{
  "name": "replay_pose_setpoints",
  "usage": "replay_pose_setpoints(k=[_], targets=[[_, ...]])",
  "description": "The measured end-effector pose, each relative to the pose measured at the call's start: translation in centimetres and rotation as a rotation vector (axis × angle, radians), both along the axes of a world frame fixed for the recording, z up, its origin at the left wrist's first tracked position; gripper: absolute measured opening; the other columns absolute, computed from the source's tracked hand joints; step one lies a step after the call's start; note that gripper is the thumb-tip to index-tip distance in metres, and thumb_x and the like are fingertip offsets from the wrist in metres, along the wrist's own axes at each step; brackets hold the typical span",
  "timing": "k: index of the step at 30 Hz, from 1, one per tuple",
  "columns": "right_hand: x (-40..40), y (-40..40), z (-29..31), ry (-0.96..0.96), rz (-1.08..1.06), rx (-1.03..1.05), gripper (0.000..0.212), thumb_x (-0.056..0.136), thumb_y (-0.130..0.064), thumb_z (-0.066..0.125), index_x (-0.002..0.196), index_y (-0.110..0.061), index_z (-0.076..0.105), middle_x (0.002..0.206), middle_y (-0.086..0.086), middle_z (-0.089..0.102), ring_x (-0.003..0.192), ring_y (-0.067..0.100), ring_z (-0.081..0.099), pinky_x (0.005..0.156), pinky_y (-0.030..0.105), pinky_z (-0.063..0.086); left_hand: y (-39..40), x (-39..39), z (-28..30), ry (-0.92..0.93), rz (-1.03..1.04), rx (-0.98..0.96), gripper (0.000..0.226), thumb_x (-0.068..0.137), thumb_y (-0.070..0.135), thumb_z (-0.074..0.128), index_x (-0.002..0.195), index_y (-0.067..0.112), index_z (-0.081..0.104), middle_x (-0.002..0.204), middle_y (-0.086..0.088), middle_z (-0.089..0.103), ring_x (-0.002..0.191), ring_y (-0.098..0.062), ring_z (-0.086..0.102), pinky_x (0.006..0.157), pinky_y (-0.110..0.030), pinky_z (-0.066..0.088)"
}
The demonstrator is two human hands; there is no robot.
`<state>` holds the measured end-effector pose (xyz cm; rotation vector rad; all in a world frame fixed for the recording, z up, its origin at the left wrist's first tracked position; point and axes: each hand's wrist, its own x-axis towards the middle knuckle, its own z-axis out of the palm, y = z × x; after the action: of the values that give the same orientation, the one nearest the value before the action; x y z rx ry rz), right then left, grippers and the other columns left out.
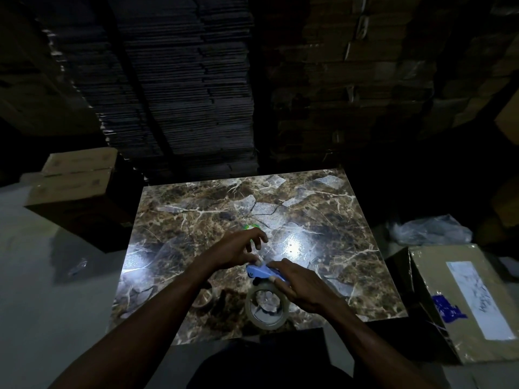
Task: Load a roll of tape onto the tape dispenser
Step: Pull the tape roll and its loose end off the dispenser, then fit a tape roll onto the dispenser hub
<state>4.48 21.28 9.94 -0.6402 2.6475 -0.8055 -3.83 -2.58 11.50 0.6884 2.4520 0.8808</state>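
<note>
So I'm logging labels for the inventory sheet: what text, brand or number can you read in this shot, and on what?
Nothing can be read for certain.
White label on the cardboard box at right: handwriting, too blurred to read.
Blue patch on the same box: no legible text.
Blue tape dispenser: a small dark mark, unreadable.
Green object behind the left hand: print too small.
</note>
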Motion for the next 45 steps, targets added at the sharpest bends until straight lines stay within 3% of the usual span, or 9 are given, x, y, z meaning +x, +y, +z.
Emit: replay_pose_setpoints(k=[5, 8, 11, 17, 23, 35, 40, 42, 45], targets=[[-0.1, -0.6, 0.4, 0.012, 0.01, -0.013, 0.04, 0.102, -0.052, 0.035, 0.138, -0.036, 0.042, 0.124, -0.013, 0.053, 0.106, 0.008, 0.053, 0.078, 0.021, 0.032, 1.0, -0.2, -0.2, -0.054, 0.002, -0.001, 0.031, 0.083, 0.02, 0.077, 0.105, 0.033, 0.059, 0.087, 0.013, 0.061, 0.085, -0.016, 0.064, 0.07, -0.037, 0.053], [-0.4, -0.7, 0.5, 0.01, -0.037, -0.024, 0.043, 0.103, -0.052, 0.035, 0.141, -0.035, 0.041, 0.132, -0.012, 0.053, 0.115, 0.008, 0.053, 0.081, 0.018, 0.032, 1.2, -0.4, -0.4, -0.041, 0.059, 0.09, 0.008, 0.092, 0.02, 0.066, 0.098, 0.025, 0.067, 0.089, 0.009, 0.068, 0.083, -0.012, 0.067, 0.071, -0.032, 0.055], [-0.8, -0.4, 0.4, 0.01, -0.091, -0.029, 0.047, 0.102, -0.054, 0.034, 0.144, -0.035, 0.04, 0.136, -0.01, 0.053, 0.121, 0.012, 0.053, 0.085, 0.02, 0.035, 1.1, -0.2, 0.1, 0.005, 0.232, 0.203, 0.023, 0.101, 0.021, 0.055, 0.097, 0.012, 0.075, 0.092, 0.004, 0.072, 0.084, -0.006, 0.068, 0.074, -0.016, 0.05], [-1.2, 0.4, 0.3, 0.001, -0.104, -0.013, 0.044, 0.102, -0.055, 0.035, 0.141, -0.036, 0.04, 0.131, -0.011, 0.054, 0.115, 0.012, 0.056, 0.083, 0.025, 0.04, 0.6, 0.6, 0.9, -0.009, 0.221, 0.154, 0.047, 0.099, 0.046, 0.045, 0.095, 0.014, 0.079, 0.096, -0.001, 0.077, 0.089, -0.009, 0.069, 0.076, -0.015, 0.048], [-1.1, 0.2, 0.1, -0.014, -0.114, -0.057, 0.045, 0.101, -0.055, 0.034, 0.141, -0.035, 0.041, 0.128, -0.011, 0.055, 0.11, 0.013, 0.057, 0.084, 0.029, 0.044, 0.9, 1.1, 1.0, -0.041, 0.269, 0.189, 0.06, 0.091, 0.064, 0.038, 0.09, 0.021, 0.08, 0.094, 0.002, 0.077, 0.089, -0.01, 0.07, 0.085, -0.036, 0.055], [-1.5, 0.1, 0.4, -0.036, -0.189, -0.185, 0.042, 0.101, -0.057, 0.032, 0.136, -0.038, 0.046, 0.128, -0.014, 0.055, 0.111, 0.008, 0.057, 0.09, 0.033, 0.047, 1.9, 0.9, 1.8, -0.029, 0.202, 0.252, 0.057, 0.099, 0.056, 0.034, 0.095, 0.021, 0.079, 0.102, 0.0, 0.075, 0.097, -0.016, 0.069, 0.092, -0.041, 0.052], [-1.7, 0.1, 0.6, -0.09, -0.316, -0.306, 0.034, 0.102, -0.056, 0.033, 0.129, -0.042, 0.051, 0.123, -0.016, 0.058, 0.108, 0.005, 0.058, 0.089, 0.033, 0.049, 2.1, 1.5, 0.9, -0.09, 0.389, 0.469, 0.051, 0.095, 0.061, 0.041, 0.128, 0.03, 0.065, 0.127, 0.015, 0.065, 0.12, 0.004, 0.057, 0.101, -0.025, 0.046], [-2.0, 0.1, 0.8, -0.115, -0.386, -0.37, 0.032, 0.103, -0.053, 0.034, 0.127, -0.042, 0.052, 0.121, -0.016, 0.06, 0.107, 0.003, 0.058, 0.088, 0.032, 0.048, 1.9, 1.5, 0.2, -0.094, 0.55, 0.586, 0.059, 0.089, 0.07, 0.044, 0.134, 0.035, 0.058, 0.132, 0.008, 0.063, 0.127, -0.009, 0.056, 0.104, -0.034, 0.047], [-2.3, 0.1, 0.9, -0.181, -0.483, -0.471, 0.031, 0.104, -0.05, 0.034, 0.127, -0.041, 0.053, 0.109, -0.015, 0.063, 0.091, 0.002, 0.06, 0.072, 0.026, 0.049, 1.6, 1.7, -0.4, -0.176, 0.719, 0.666, 0.035, 0.098, 0.051, 0.05, 0.125, 0.034, 0.063, 0.127, -0.003, 0.066, 0.123, -0.025, 0.06, 0.099, -0.042, 0.049]])
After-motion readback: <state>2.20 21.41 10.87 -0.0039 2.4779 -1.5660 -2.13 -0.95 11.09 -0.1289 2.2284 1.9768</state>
